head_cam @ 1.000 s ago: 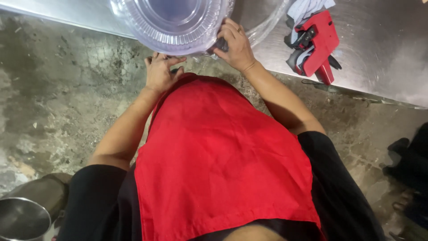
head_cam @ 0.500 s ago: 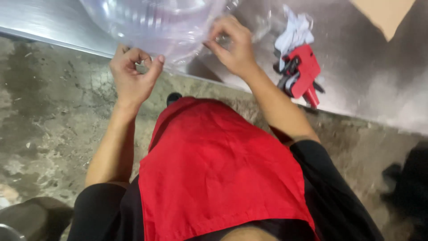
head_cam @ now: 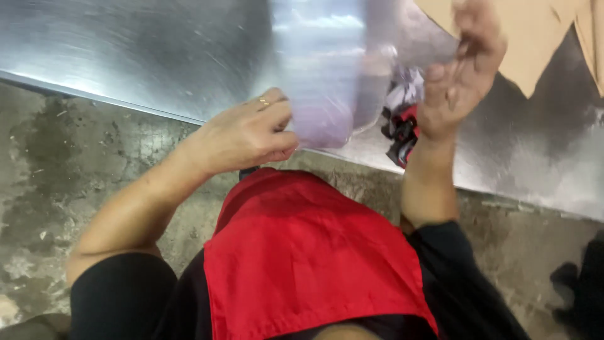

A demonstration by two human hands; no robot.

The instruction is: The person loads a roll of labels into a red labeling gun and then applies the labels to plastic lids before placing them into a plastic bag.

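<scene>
Head view: a clear plastic bag (head_cam: 327, 69), blurred, hung upper centre of the frame over the steel worktop (head_cam: 126, 56), its long axis running roughly top to bottom, open end not discernible. Left hand (head_cam: 242, 135) had its grip curled tight on the bag's lower edge at mid-frame; right hand (head_cam: 462, 69) pinched the bag's upper right side, fingers nearly closed. The bag lay between both hands, a red tool (head_cam: 402, 129) behind it.
</scene>
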